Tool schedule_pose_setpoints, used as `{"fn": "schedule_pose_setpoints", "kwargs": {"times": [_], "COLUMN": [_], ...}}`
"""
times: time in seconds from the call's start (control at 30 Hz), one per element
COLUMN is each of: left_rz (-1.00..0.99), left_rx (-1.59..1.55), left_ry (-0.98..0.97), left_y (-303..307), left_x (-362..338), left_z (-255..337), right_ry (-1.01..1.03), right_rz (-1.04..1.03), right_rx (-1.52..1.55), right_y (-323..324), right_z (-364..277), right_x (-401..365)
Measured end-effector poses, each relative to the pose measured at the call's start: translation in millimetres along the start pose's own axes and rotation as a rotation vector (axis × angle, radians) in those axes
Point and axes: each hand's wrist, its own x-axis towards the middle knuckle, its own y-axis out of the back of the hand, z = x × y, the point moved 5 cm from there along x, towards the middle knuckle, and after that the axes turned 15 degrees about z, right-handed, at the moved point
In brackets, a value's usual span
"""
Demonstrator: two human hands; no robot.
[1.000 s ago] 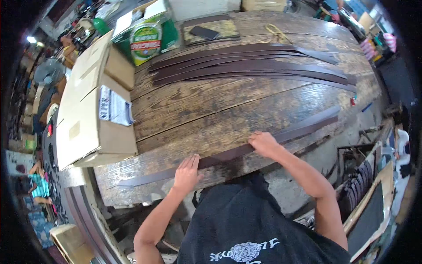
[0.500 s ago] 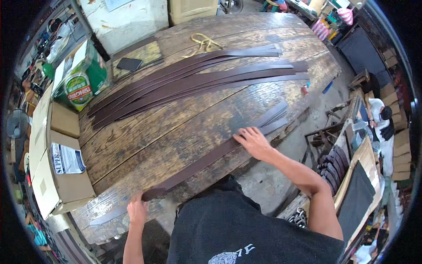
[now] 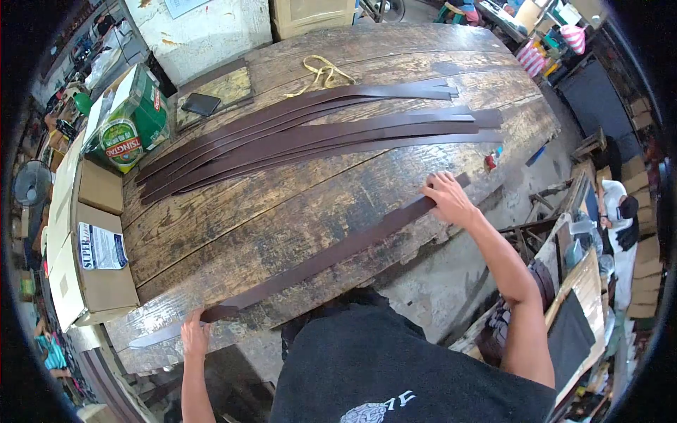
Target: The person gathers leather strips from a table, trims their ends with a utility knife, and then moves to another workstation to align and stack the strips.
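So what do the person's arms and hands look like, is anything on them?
The left hand and right hand look bare, with nothing worn on fingers or wrists that I can see. The right arm is bare past the elbow, up to a black shirt with a white print.

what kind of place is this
Probably a small workshop, perhaps for leather or similar goods: a scuffed plank table bears a pile of long brown strips, and a separate strip runs between the person's left hand and right hand.
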Motion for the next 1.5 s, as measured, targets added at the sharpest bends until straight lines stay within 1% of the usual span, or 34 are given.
{"fn": "schedule_pose_setpoints", "kwargs": {"times": [0.07,0.1,0.13,0.17,0.23,0.27,0.33,0.37,0.47,0.53,0.6,0.63,0.67,0.7,0.77,0.9,0.97,1.0,1.1,1.13,1.23,1.27,1.4,1.47,1.5], "left_rz": [0.000,-0.002,-0.001,0.000,-0.015,-0.026,-0.099,-0.059,0.027,0.059,0.033,0.016,0.046,0.030,0.001,-0.001,-0.010,-0.007,-0.033,-0.048,0.015,-0.004,-0.035,-0.005,0.049], "left_rx": [0.011,0.024,0.038,0.050,0.094,0.112,0.050,-0.005,-0.179,-0.155,-0.147,-0.140,-0.080,-0.094,-0.116,-0.110,-0.050,-0.056,0.047,0.031,0.034,0.078,0.098,0.123,0.089], "left_ry": [0.001,0.031,0.062,0.093,0.047,0.016,-0.022,-0.097,-0.296,-0.332,-0.305,-0.289,-0.319,-0.307,-0.284,-0.249,-0.242,-0.225,-0.224,-0.200,-0.132,-0.093,-0.054,-0.045,-0.075], "left_y": [4,5,3,2,0,-3,-8,-15,-38,-60,-73,-79,-85,-84,-78,-81,-84,-75,-84,-84,-76,-77,-74,-69,-68], "left_x": [1,1,1,1,3,6,17,20,34,38,44,45,46,46,46,50,50,51,52,53,49,49,50,51,52], "left_z": [5,5,5,6,17,25,71,96,176,210,230,233,234,236,237,236,238,244,243,242,248,248,256,268,277], "right_ry": [-0.058,-0.084,-0.059,-0.031,0.012,0.084,0.085,0.087,0.107,0.117,0.131,0.138,0.150,0.164,0.149,0.069,0.048,0.043,0.156,0.143,0.184,0.202,0.179,0.169,0.185], "right_rz": [-0.115,-0.169,-0.179,-0.181,-0.196,-0.179,-0.271,-0.316,-0.269,-0.268,-0.262,-0.266,-0.273,-0.281,-0.312,-0.303,-0.342,-0.360,-0.397,-0.408,-0.380,-0.303,-0.313,-0.327,-0.315], "right_rx": [0.025,0.038,-0.044,-0.041,-0.035,-0.019,0.048,0.081,0.077,0.075,0.072,0.079,0.087,0.097,0.113,0.089,0.016,-0.017,-0.023,0.023,0.028,0.066,0.122,0.145,0.155], "right_y": [-17,-25,-32,-38,-42,-44,-58,-65,-73,-79,-81,-80,-78,-76,-82,-63,-66,-68,-74,-72,-66,-64,-66,-60,-63], "right_z": [6,7,5,1,-10,-19,-31,-35,-39,-38,-39,-39,-39,-39,-38,-32,-5,11,37,39,40,43,49,48,50], "right_x": [-1,2,-1,0,3,5,7,7,9,6,9,9,8,8,3,4,-6,-11,-17,-16,-7,-4,-7,-4,-4]}}
